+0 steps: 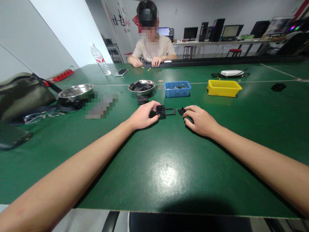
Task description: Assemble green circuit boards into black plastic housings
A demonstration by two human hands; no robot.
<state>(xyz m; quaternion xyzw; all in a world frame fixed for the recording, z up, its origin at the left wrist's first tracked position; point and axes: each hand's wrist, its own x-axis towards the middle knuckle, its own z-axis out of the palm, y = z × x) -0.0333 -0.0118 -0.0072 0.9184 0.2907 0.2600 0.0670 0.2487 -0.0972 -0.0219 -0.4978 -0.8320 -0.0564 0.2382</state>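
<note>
My left hand (146, 115) is closed on a black plastic housing (161, 110), thumb on the near side and fingers on the far side. From its right side a thin rectangular black frame (171, 111) sticks out over the green table. My right hand (199, 120) rests on the table with curled fingers, the fingertips at a small black plastic part (181, 111). A gap separates this part from the frame. Just beyond my left hand lies another black plastic piece (142, 100).
Beyond my hands stand a steel bowl (141, 91) of black parts, a blue bin (177, 92) with small metal pieces and a yellow bin (224, 89). A second steel bowl (76, 91), glasses (40, 116) and a bag (23, 93) are leftward. A person (154, 45) sits opposite.
</note>
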